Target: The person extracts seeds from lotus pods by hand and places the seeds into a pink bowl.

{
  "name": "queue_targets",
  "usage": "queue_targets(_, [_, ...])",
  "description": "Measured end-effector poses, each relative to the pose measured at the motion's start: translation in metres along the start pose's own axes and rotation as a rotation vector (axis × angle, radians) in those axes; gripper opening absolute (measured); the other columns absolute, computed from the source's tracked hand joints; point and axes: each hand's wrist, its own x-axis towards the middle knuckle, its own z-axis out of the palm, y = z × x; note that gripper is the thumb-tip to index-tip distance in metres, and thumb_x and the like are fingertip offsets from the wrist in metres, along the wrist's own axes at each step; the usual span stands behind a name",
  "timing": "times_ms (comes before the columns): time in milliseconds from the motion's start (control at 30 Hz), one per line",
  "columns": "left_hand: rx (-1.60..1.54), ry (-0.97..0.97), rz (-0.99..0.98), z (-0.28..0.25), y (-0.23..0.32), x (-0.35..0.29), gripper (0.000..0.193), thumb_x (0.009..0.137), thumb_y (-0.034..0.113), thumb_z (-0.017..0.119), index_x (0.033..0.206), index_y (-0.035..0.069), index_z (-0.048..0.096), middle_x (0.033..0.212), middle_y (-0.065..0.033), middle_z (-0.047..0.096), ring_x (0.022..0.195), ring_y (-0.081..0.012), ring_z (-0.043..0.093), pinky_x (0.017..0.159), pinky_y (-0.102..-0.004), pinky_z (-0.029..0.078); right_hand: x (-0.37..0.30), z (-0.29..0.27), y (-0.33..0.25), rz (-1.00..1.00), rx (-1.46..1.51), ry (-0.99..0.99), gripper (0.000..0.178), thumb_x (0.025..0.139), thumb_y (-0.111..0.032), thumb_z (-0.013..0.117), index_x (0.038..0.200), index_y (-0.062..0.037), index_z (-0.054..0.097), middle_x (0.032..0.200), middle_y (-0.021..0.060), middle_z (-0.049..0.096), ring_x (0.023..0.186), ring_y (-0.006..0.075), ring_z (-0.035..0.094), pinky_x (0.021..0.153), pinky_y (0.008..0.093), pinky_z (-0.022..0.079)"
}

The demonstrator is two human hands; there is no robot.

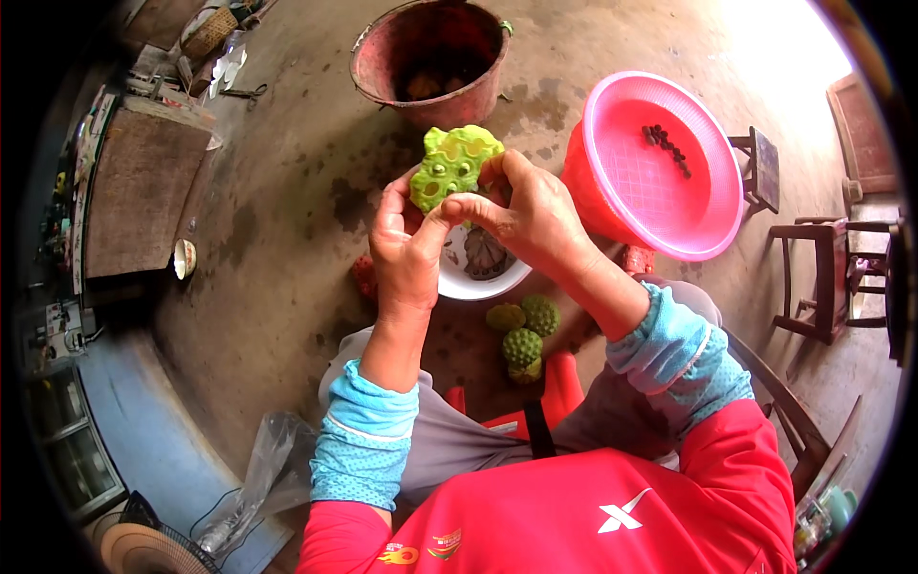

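A bright green lotus seed pod [448, 172] is held up in front of me, its top showing several open holes and a few seeds; its upper rim looks torn. My left hand [402, 244] grips its left and lower edge. My right hand [532, 206] is closed on the right side, with thumb and forefinger at the pod. The thumbs come close together at the lower edge. Under the hands stands a white bowl [507, 287], partly hidden, with a brownish, wrinkled piece [486, 253] in it.
Several bumpy green pods [522, 346] lie below the bowl, between my knees. A pink basket [626, 215] with dark seeds [666, 148] stands on the right. Beyond the hands is a worn red bucket [459, 105] with dark scraps inside. Wooden chairs [813, 277] are at the far right.
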Motion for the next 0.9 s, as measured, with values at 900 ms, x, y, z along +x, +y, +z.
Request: queue_targets(900, [-0.253,0.069,-0.022,-0.023,-0.009,0.148,0.031,0.087,0.018,0.066,0.107,-0.004,0.057,0.101,-0.0157,0.064,0.083,-0.0285,0.065,0.071,-0.0381,0.057,0.029,-0.057,0.051,0.508,1.497,-0.106,0.028,0.093,-0.028,0.05,0.098,-0.0025,0.059,0.08,0.0044,0.059,0.056,0.0102,0.045,0.044,0.0221,0.033])
